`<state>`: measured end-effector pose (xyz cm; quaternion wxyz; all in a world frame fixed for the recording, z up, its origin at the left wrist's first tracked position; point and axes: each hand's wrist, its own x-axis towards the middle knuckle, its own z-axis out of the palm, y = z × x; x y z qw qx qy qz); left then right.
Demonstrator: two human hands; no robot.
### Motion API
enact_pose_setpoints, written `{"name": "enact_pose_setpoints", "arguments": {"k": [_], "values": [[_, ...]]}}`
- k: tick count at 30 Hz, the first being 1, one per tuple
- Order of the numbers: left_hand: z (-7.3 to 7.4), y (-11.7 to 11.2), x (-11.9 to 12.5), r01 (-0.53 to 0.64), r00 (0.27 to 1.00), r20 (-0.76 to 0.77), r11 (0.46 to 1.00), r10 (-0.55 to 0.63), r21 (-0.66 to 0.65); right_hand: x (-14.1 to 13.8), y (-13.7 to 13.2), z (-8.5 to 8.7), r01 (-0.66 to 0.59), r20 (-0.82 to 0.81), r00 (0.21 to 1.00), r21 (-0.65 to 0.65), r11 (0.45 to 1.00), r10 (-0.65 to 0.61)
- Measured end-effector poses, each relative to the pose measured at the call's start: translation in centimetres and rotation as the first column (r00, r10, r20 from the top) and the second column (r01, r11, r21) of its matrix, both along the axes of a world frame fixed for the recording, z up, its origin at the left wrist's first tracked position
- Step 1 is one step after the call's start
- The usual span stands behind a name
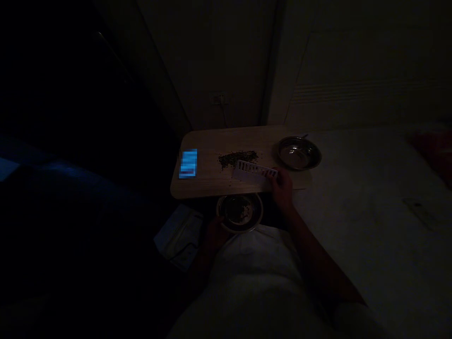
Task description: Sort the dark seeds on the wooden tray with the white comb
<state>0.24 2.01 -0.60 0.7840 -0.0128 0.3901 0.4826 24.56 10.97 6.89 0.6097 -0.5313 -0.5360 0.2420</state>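
Note:
The room is very dark. My right hand (pixel 282 188) is closed on the right end of a white flat plastic strip (pixel 252 171) that lies on a small wooden table (pixel 205 181). Just behind the strip sits a pile of small dark-green grains (pixel 236 157). My left hand (pixel 213 233) grips a metal bowl (pixel 240 213) from below at the table's near edge; a few grains lie inside it. A second metal bowl (pixel 299 153) stands at the table's right end.
A lit phone screen (pixel 188 163) glows blue on the table's left side. A pale bed surface (pixel 370 212) stretches to the right. A folded paper or bag (pixel 178 238) lies low on the left. A wall socket with a cord (pixel 218 100) is behind the table.

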Motion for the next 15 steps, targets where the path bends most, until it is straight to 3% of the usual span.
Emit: {"name": "enact_pose_setpoints", "arguments": {"k": [15], "values": [[0.8, -0.3, 0.6, -0.040, 0.996, -0.076, 0.997, 0.045, 0.064, -1.7, 0.0, 0.8, -0.020, 0.059, 0.998, -0.011, 1.000, 0.021]]}}
